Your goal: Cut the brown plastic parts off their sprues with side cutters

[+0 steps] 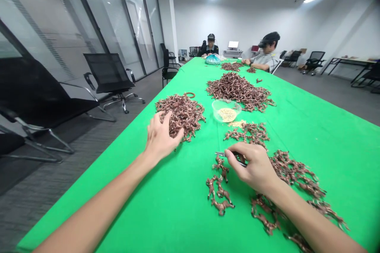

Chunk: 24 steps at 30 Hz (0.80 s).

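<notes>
Head view: left hand [162, 136] open, fingers spread and resting on a heap of copper-brown branching sprigs [181, 116]; right hand [252, 167] closed, pinching tweezers [233, 157] just above loose sprigs [219, 191] on green cloth [190, 221]; clear bowl of pale grains [226, 110] ahead of the right hand.

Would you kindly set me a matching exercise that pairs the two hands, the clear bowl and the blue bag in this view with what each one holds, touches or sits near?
Column one:
1. Left hand
2. Right hand
3. Clear plastic bowl
4. Blue plastic bag

Column two:
A. Contains pale grains
B. Lies at the far end of the green tablecloth
C. Rests on a heap of brown twig-like pieces
D. Pinches metal tweezers

Right pairs: 1-C, 2-D, 3-A, 4-B.
</notes>
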{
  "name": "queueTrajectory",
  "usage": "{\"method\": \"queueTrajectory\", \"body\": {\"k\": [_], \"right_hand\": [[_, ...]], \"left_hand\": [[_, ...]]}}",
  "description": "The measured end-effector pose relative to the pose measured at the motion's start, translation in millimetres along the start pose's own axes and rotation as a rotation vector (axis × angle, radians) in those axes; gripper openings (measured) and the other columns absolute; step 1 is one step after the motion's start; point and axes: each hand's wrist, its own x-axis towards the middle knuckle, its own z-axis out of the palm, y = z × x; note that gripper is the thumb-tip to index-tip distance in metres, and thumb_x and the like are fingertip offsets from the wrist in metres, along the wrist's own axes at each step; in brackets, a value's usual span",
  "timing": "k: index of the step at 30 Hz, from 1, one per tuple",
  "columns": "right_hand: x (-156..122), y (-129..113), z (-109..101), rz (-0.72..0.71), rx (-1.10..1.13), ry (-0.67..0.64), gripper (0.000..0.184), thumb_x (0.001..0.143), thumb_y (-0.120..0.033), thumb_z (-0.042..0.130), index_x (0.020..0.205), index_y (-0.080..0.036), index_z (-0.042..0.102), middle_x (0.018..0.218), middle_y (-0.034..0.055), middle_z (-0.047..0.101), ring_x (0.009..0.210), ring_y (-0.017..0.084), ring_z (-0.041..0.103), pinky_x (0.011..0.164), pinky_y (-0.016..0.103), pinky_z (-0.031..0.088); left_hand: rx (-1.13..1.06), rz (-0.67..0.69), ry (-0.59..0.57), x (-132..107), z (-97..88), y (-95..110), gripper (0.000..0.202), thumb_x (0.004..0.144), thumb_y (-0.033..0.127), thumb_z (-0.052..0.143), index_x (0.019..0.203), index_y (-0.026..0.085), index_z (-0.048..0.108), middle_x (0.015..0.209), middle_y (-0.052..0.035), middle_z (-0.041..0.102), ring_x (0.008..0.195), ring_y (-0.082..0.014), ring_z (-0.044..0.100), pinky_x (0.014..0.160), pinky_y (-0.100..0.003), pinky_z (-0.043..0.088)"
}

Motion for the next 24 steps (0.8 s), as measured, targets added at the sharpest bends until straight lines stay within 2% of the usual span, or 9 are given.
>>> {"method": "queueTrajectory", "body": {"k": [3, 5, 7, 12, 24], "right_hand": [[-0.2, 0.0, 1.2, -0.001, 0.005, -0.013, 0.027, 0.097, -0.033, 0.053, 0.080, -0.018, 0.068, 0.068, 0.0007, 0.063, 0.059, 0.014, 0.057, 0.060, 0.027, 0.038], [-0.1, -0.1, 1.6, -0.006, 0.011, -0.016, 0.028, 0.097, -0.033, 0.053, 0.080, -0.017, 0.068, 0.068, 0.0009, 0.062, 0.059, 0.014, 0.057, 0.060, 0.027, 0.038], [0.0, -0.1, 1.7, -0.009, 0.012, -0.015, 0.028, 0.097, -0.033, 0.053, 0.079, -0.017, 0.068, 0.068, 0.0012, 0.062, 0.059, 0.014, 0.057, 0.060, 0.027, 0.038], [0.1, 0.7, 2.7, -0.008, 0.010, -0.025, 0.028, 0.097, -0.032, 0.052, 0.080, -0.018, 0.068, 0.068, 0.0012, 0.061, 0.059, 0.014, 0.055, 0.061, 0.027, 0.038], [0.6, 0.9, 3.5, -0.010, 0.000, -0.036, 0.029, 0.098, -0.033, 0.051, 0.078, -0.018, 0.068, 0.067, 0.0020, 0.061, 0.058, 0.015, 0.055, 0.061, 0.027, 0.038]], "left_hand": [[-0.004, -0.001, -0.098, -2.3, 10.1, -0.8, 0.100, 0.075, 0.071, 0.062, 0.155, 0.024, 0.025, 0.159, -0.0197, 0.017, 0.144, -0.0481, 0.022, 0.112, -0.062, 0.029], [0.014, -0.008, -0.163, -1.6, 16.5, -2.9, 0.110, 0.069, 0.078, 0.062, 0.157, 0.030, 0.018, 0.162, -0.0183, 0.008, 0.145, -0.0531, 0.011, 0.112, -0.069, 0.021], [0.029, -0.016, -0.200, 0.3, 20.5, -5.1, 0.113, 0.067, 0.082, 0.059, 0.157, 0.032, 0.015, 0.163, -0.0191, 0.010, 0.146, -0.0538, 0.010, 0.111, -0.071, 0.018], [0.031, -0.025, -0.218, 3.7, 22.8, -6.9, 0.112, 0.068, 0.085, 0.055, 0.157, 0.033, 0.012, 0.161, -0.0197, 0.020, 0.145, -0.0506, 0.018, 0.110, -0.072, 0.020], [0.031, -0.039, -0.200, 11.6, 27.3, -6.6, 0.110, 0.068, 0.084, 0.056, 0.157, 0.033, 0.016, 0.161, -0.0191, 0.023, 0.144, -0.0488, 0.023, 0.109, -0.069, 0.024]]}}
